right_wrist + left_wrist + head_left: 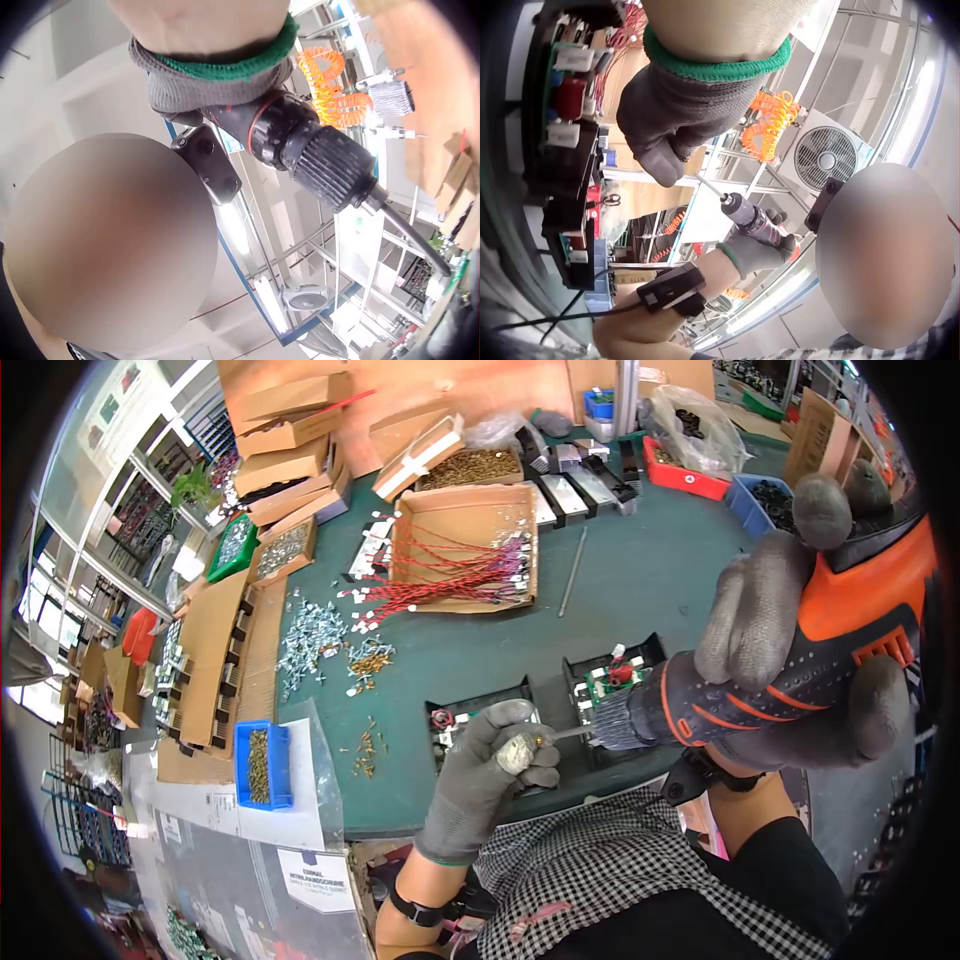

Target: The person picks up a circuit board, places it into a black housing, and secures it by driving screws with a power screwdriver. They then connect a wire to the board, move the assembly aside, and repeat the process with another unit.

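My gloved right hand (770, 610) grips an orange and black cordless drill (870, 590), its long bit (415, 238) pointing left in the head view. My gloved left hand (485, 775) is curled at the bit's tip and pinches a small brass-coloured screw (541, 740) there. A pale patch shows on one of its fingertips. Below the hands, two black housings with green circuit boards lie on the table. The left housing (437, 722) is partly covered by the left hand, and the right housing (645, 650) sits under the drill's chuck (625, 721).
A cardboard tray (420, 520) with red wires stands farther back on the green table (640, 575). Silver screws (310, 635) and brass screws (365, 750) lie loose at left, near a blue bin (283, 760). A thin metal rod (573, 572) lies behind the housings.
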`<move>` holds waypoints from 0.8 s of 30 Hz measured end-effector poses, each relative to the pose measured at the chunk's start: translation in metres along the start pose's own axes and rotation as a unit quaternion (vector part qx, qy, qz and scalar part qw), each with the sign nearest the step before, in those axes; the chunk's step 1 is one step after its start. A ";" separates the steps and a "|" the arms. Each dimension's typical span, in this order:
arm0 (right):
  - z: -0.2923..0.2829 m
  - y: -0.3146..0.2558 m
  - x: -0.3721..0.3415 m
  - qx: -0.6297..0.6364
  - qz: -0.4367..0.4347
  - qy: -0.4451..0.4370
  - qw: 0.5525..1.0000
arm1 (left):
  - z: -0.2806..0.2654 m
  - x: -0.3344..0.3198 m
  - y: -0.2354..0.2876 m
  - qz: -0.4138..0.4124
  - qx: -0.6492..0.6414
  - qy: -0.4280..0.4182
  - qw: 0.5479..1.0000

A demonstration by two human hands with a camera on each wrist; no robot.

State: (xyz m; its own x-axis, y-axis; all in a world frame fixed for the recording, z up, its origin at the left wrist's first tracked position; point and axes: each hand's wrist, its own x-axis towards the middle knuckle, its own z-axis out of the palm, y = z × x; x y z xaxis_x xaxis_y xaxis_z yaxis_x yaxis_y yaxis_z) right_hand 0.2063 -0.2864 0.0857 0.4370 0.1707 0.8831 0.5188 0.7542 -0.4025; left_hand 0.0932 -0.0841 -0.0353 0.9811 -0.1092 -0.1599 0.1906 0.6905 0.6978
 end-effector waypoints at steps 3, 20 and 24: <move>-0.017 0.004 0.005 0.044 -0.046 -0.073 0.995 | 0.006 0.007 -0.013 -0.029 -0.013 -0.006 0.999; -0.033 0.008 -0.011 0.090 -0.023 -0.078 0.993 | 0.017 0.007 -0.029 0.000 0.010 0.042 0.999; -0.022 0.011 -0.011 0.105 0.010 -0.059 0.993 | 0.021 0.001 -0.020 -0.020 0.022 0.018 0.999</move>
State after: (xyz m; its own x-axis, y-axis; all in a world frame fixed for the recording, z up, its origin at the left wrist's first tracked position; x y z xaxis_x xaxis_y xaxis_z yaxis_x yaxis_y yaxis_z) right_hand 0.2234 -0.2944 0.0661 0.3491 0.2507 0.9029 0.3403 0.8639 -0.3714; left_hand 0.0914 -0.1130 -0.0351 0.9709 -0.1101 -0.2128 0.2320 0.6535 0.7205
